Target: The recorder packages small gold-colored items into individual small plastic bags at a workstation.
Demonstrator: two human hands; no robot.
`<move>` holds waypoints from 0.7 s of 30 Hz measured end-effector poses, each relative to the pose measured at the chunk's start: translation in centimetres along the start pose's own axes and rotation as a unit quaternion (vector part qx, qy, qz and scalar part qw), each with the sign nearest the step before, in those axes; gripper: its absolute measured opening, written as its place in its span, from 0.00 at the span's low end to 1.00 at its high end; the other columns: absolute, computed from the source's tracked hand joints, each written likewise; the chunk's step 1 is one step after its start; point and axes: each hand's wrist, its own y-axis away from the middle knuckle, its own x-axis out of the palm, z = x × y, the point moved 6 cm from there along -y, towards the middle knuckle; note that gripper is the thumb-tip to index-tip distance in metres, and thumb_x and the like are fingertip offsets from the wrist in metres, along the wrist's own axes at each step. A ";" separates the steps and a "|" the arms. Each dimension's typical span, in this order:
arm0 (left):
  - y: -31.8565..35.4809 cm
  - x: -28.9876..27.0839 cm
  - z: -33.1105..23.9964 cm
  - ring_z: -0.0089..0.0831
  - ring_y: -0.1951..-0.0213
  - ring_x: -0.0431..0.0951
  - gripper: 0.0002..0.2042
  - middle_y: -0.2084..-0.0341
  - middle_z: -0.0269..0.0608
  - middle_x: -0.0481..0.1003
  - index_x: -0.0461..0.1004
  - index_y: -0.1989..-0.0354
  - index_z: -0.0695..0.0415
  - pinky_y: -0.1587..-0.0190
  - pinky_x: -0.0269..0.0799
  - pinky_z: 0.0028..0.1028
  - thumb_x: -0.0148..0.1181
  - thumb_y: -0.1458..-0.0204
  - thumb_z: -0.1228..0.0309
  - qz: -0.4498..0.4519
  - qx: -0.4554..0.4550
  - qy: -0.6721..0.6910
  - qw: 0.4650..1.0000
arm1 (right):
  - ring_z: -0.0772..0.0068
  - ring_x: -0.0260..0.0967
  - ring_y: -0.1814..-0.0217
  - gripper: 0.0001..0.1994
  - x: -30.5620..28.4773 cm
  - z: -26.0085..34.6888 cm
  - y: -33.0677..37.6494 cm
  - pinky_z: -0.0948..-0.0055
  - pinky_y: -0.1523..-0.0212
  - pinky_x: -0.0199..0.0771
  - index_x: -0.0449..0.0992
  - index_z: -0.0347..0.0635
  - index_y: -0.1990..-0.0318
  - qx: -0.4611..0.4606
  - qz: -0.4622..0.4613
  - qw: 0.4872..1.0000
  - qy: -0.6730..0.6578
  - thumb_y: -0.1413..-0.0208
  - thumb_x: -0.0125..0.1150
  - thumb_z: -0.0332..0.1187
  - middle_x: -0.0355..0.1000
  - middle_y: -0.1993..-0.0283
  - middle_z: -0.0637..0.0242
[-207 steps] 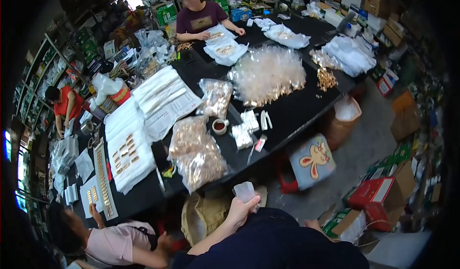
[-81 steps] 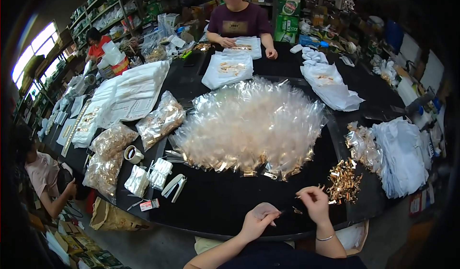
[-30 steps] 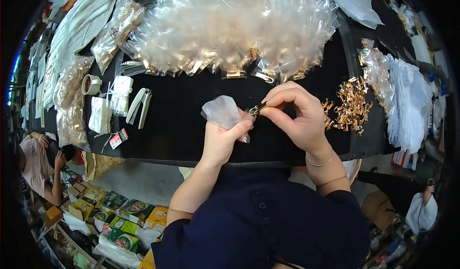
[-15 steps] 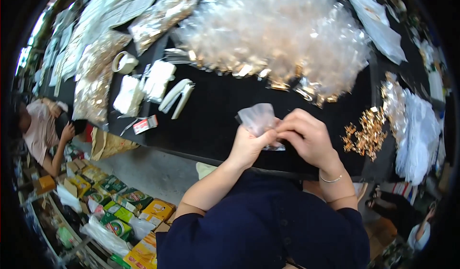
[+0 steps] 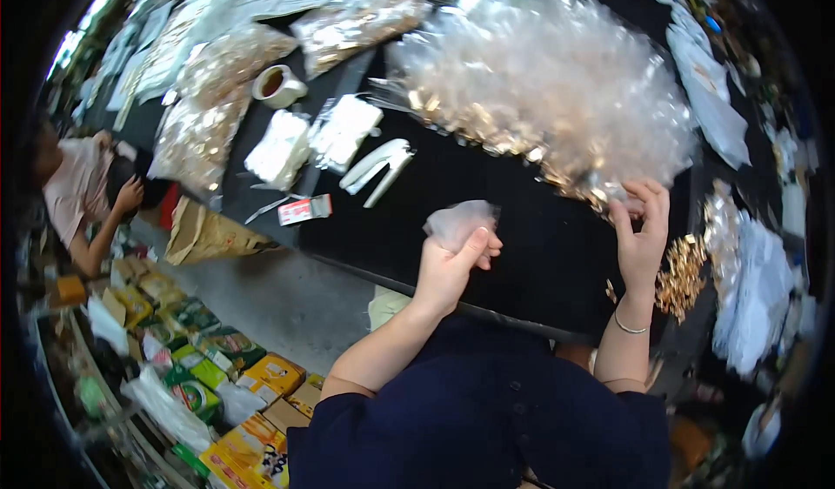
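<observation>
My left hand (image 5: pixel 457 263) is closed around small translucent plastic bags (image 5: pixel 458 221), their upper part sticking out above the thumb. Over at the right, my right hand (image 5: pixel 642 221) has its thumb and fingertips on a small clear bag (image 5: pixel 614 195) at the lower right edge of a big heap of clear bags (image 5: pixel 557 80). Gold-coloured ends (image 5: pixel 487 130) line the heap's near side. Just beyond the right wrist lies a small pile of loose gold-coloured pieces (image 5: pixel 683 282).
Left on the black table (image 5: pixel 383 250) are a white stapler (image 5: pixel 378 167), a small red-and-white box (image 5: pixel 304 210), white packets (image 5: pixel 280 150), a tape roll (image 5: pixel 278 86) and filled bags (image 5: pixel 204 141). White plastic bags (image 5: pixel 752 293) lie right. Another person (image 5: pixel 78 193) sits far left.
My right hand has left the left hand and moved right to the heap's edge. My left hand still holds its bags. The whole view has shifted, with table things appearing farther right.
</observation>
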 end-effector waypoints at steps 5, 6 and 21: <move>-0.4 1.6 -1.1 0.25 0.69 0.77 0.03 0.68 0.42 0.78 0.74 0.66 0.61 0.68 0.71 0.21 0.63 0.45 0.78 0.019 0.093 -0.055 0.994 | 0.75 0.65 0.70 0.16 -2.9 -2.7 5.9 0.77 0.66 0.69 0.74 0.35 0.56 0.157 0.205 0.960 0.108 0.54 0.69 0.21 0.67 0.65 0.63; -0.4 2.5 -0.3 0.25 0.69 0.77 0.03 0.68 0.42 0.78 0.74 0.66 0.61 0.68 0.71 0.21 0.63 0.45 0.78 0.035 0.076 -0.051 0.995 | 0.76 0.64 0.71 0.17 -3.2 -2.7 7.0 0.78 0.67 0.68 0.74 0.36 0.56 0.133 0.191 0.961 0.151 0.55 0.70 0.22 0.66 0.65 0.64; -0.1 4.2 1.3 0.22 0.75 0.74 0.08 0.69 0.43 0.78 0.73 0.67 0.61 0.70 0.70 0.19 0.68 0.51 0.78 -0.002 -0.058 -0.015 0.998 | 0.73 0.66 0.73 0.14 -3.2 -3.8 9.2 0.75 0.69 0.70 0.74 0.35 0.62 0.149 0.222 0.948 0.172 0.57 0.72 0.23 0.67 0.67 0.65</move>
